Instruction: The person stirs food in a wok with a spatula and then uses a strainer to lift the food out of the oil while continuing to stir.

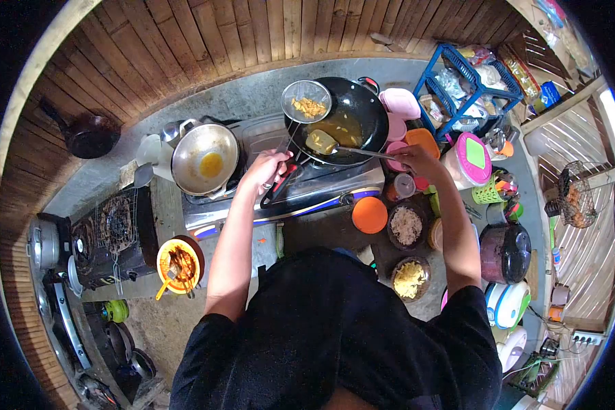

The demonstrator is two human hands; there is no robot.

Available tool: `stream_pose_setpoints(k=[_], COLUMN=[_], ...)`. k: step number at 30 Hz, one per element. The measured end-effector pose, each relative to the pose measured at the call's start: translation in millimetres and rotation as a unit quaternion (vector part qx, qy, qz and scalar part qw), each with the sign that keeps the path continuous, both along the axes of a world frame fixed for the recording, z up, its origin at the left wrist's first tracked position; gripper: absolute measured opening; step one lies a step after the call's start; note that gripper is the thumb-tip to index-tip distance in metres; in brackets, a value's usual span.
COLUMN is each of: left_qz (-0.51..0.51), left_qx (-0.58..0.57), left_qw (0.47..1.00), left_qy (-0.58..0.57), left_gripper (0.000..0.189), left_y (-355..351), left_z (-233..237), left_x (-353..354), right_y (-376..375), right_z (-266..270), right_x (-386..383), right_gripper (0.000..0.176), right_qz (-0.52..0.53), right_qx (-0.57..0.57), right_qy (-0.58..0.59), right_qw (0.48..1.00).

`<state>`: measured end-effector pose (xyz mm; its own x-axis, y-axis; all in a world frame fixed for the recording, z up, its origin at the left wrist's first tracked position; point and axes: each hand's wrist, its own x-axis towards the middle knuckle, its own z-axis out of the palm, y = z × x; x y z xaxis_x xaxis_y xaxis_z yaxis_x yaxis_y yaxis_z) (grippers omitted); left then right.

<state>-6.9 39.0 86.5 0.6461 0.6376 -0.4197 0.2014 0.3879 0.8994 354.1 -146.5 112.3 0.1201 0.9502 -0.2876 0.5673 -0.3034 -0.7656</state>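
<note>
A: Materials and forms?

B: Strainer (307, 92), round, fine wire mesh, carrying browned, crumbly pieces (308, 108); located above the left side of the wok (372, 99), contact with the rim not determinable. Wok: black, deep, round, smooth-walled, brownish liquid (348, 126) pooled inside. Spatula (322, 142): broad rounded blade, slim handle, blade in the wok. Pan (186, 164): pale metal, round, shallow yellow liquid in its centre.

A: Quantities?

B: Strainer, one. Spatula, one. Cooking vessels on the metal stove (287, 205), two: wok and pan. Dark bowls of food at the person's right, two: one of pale, crumbly stuff (406, 226), one of yellow cut pieces (411, 279). Orange disc (369, 215), flat and round, one.

A: Fingers?

B: Left hand (270, 169): curled closed around the strainer's handle. Right hand (417, 161): closed about the end of the spatula's handle; exact fingertip placement too small to tell.
</note>
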Motion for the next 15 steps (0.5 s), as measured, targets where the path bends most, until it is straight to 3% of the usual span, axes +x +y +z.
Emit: stream_pose_setpoints(k=[2, 5, 8, 14, 15], left_qz=[0.001, 0.002, 0.005, -0.006, -0.02], left_qx=[0.0, 0.013, 0.028, 0.018, 0.01], left_qw=[1.0, 1.0, 1.0, 1.0, 1.0], left_qy=[0.001, 0.012, 0.013, 0.013, 0.012], left_gripper=[0.017, 0.017, 0.016, 0.015, 0.015], left_y=[2.1, 3.7, 2.7, 0.3, 1.8], left_z=[-2.2, -6.8, -4.4, -8.3, -13.3], left_x=[-0.3, 0.6, 2.6, 7.8, 9.5], right_y=[-1.8, -6.7, -9.4, -11.6, -9.5], right_z=[7.6, 39.8, 75.9, 82.6, 67.5], right_x=[2.2, -1.6, -7.3, 6.2, 10.1], right_gripper=[0.027, 0.022, 0.024, 0.029, 0.029], right_qz=[0.005, -0.075, -0.105, -0.135, -0.127], right_qx=[0.013, -0.031, -0.072, -0.009, 0.062], right_qy=[-0.014, 0.025, -0.036, -0.046, -0.053], right_qw=[1.0, 0.996, 0.991, 0.99, 0.989])
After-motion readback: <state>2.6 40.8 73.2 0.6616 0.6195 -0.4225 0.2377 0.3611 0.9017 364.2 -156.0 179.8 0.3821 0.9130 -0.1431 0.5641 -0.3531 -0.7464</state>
